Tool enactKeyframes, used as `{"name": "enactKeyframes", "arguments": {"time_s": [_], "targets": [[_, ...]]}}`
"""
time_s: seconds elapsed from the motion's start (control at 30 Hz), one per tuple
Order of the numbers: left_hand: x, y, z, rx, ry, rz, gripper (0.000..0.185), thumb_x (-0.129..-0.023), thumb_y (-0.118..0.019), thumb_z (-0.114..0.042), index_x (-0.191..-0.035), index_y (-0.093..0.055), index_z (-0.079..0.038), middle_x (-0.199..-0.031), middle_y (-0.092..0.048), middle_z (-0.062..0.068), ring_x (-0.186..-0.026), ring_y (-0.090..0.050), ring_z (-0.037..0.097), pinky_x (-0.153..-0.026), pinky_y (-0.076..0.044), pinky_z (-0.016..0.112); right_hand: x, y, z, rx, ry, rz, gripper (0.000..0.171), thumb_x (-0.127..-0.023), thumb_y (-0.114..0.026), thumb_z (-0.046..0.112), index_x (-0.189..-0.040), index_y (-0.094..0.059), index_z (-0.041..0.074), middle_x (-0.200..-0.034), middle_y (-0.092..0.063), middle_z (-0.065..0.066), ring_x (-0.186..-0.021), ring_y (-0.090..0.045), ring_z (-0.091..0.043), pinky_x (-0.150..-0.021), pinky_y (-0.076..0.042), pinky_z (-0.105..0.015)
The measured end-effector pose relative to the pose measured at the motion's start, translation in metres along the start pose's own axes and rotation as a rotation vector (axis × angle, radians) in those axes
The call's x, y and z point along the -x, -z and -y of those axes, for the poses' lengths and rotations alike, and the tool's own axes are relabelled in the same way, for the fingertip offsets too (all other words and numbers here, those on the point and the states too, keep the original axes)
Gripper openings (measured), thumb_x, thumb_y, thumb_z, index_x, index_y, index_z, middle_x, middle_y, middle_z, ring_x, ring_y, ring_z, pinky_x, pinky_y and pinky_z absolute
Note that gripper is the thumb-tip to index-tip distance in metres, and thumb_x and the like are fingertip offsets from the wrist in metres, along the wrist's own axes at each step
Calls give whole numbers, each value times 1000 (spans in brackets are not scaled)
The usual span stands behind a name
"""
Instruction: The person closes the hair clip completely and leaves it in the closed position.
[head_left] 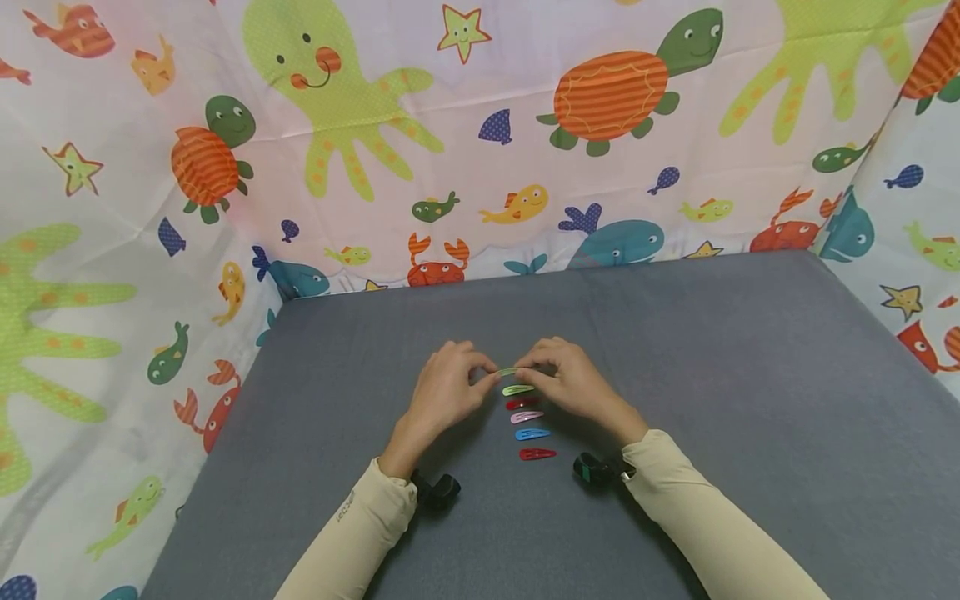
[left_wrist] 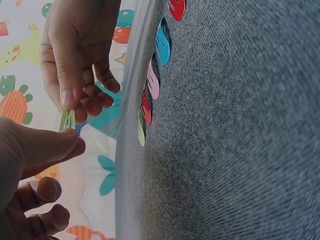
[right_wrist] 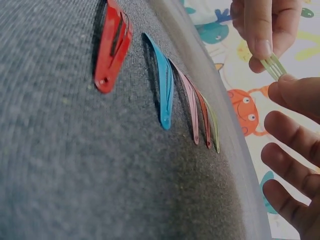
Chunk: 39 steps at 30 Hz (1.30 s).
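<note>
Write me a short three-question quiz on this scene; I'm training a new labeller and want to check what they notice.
1. True or false: both hands pinch the same green hair clip.
2. How many clips lie in the row on the grey table?
A) three B) five C) seven
3. Which colour is the clip nearest the person?

Key: 1 true: the left hand and the right hand hold its two ends. 2 B. 3 red: the red clip ends the row.
</note>
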<state>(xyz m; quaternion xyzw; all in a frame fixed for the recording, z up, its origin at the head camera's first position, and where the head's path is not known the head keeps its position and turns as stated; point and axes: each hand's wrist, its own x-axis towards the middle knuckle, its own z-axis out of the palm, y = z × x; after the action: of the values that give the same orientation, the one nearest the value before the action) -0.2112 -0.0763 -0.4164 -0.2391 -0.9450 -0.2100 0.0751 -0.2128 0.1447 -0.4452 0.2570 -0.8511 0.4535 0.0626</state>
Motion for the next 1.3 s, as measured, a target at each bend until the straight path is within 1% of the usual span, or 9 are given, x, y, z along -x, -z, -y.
{"name": "enactKeyframes", "arguments": {"time_s": [0.13,0.27,0.43,0.5,0.73,0.87,1.1,1.2,1.3], "targets": [[0,0,1,20,-13,14,11,-91,-78,-28,-96,-83,-20,-70,-53,-6,-69,-43,12,-63,-32,29,-1,1,1,-9,-5,7,11,-94,-74,17,-100,-81,11,-91,-72,3,-89,-58,-14,-77,-47,-35],[0,1,2,61,-32,17,10,-91,-77,-26,-96,-83,-19,-69,-53,-6,-67,-44,11,-65,-35,29,-1,1,1,-22,-6,10,10,-94,-74,17,-100,-81,14,-92,-73,3,-90,-59,-14,-80,-49,-35],[0,3,6,145,-45,29,9,-92,-77,-25,-95,-82,-18,-69,-54,-6,-67,-45,12,-65,-36,29,1,-1,-1,-94,-7,14,11,-95,-72,18,-101,-81,13,-93,-74,1,-87,-59,-14,-78,-48,-30],[-1,4,7,172,-54,38,9,-92,-77,-25,-95,-83,-18,-68,-52,-6,-67,-43,12,-63,-34,29,1,-1,-1,-131,-7,15,12,-96,-72,17,-101,-81,12,-92,-74,-1,-86,-58,-15,-77,-47,-29],[-2,7,13,289,-153,47,11,-93,-75,-19,-98,-83,-13,-65,-51,-7,-65,-39,13,-63,-32,27,0,2,-3,-238,13,44,14,-96,-70,11,-104,-81,8,-93,-73,-10,-84,-56,-16,-73,-44,-29],[-2,8,16,379,-180,67,12,-94,-74,-17,-99,-83,-11,-65,-51,-6,-66,-39,13,-63,-33,26,1,5,-2,-289,0,86,16,-98,-67,9,-106,-81,6,-96,-72,-18,-85,-55,-15,-74,-44,-29],[-2,9,18,541,-144,109,11,-93,-74,-13,-100,-83,-11,-65,-49,-2,-66,-40,14,-63,-33,25,1,9,2,-374,14,129,18,-100,-63,8,-105,-79,0,-96,-68,-26,-83,-57,-13,-74,-49,-27],[-3,9,16,561,-113,104,12,-93,-75,-15,-100,-82,-10,-65,-48,-1,-65,-41,14,-62,-33,25,1,9,3,-385,-7,120,18,-100,-63,8,-103,-78,0,-96,-67,-26,-82,-58,-11,-74,-50,-26],[-3,7,15,537,-74,81,11,-93,-75,-19,-100,-82,-13,-66,-46,-3,-64,-41,12,-61,-33,24,0,10,4,-376,-58,102,17,-100,-63,10,-102,-77,-1,-97,-67,-26,-83,-59,-13,-75,-50,-26]]}}
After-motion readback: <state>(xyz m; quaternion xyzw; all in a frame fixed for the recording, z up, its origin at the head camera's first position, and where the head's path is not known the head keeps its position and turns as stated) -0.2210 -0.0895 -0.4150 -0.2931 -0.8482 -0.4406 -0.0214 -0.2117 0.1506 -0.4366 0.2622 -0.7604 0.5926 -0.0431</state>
